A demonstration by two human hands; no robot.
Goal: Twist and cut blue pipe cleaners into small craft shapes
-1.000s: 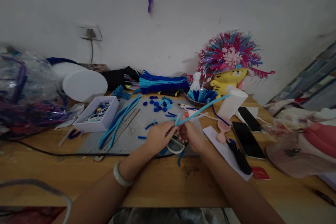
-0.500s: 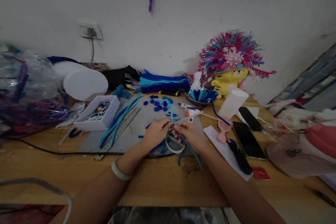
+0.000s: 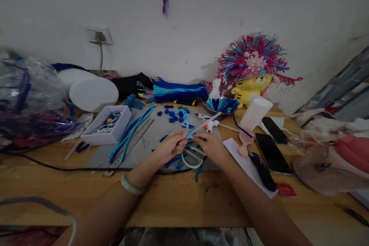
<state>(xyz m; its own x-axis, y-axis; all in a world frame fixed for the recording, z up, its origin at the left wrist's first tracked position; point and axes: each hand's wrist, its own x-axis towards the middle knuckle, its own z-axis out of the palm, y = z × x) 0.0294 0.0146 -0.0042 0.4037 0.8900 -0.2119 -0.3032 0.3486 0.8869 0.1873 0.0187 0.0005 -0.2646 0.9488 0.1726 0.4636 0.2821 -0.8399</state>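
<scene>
My left hand is closed, thumb and fingers pinching a light blue pipe cleaner near the middle of the work mat. Beside it, the fingertips of my right hand are pinched together at the lower part of that same piece. A pair of scissors with pale handles lies beneath the hands, among loose blue pipe cleaner pieces. Just beyond my right hand rests a white glue gun, and a pale strip slants up past my fingers. Small dark blue curled pieces are scattered past my left hand.
To the left are a white box of beads, long blue pipe cleaners and a metal ruler. A bowl of blue pieces and a yellow plush toy stand behind. Phones lie right. A black cable crosses the front.
The long teal pipe cleaner that hung below my right hand is no longer seen there. My hands have moved slightly apart, and the light blue piece between them shows more.
</scene>
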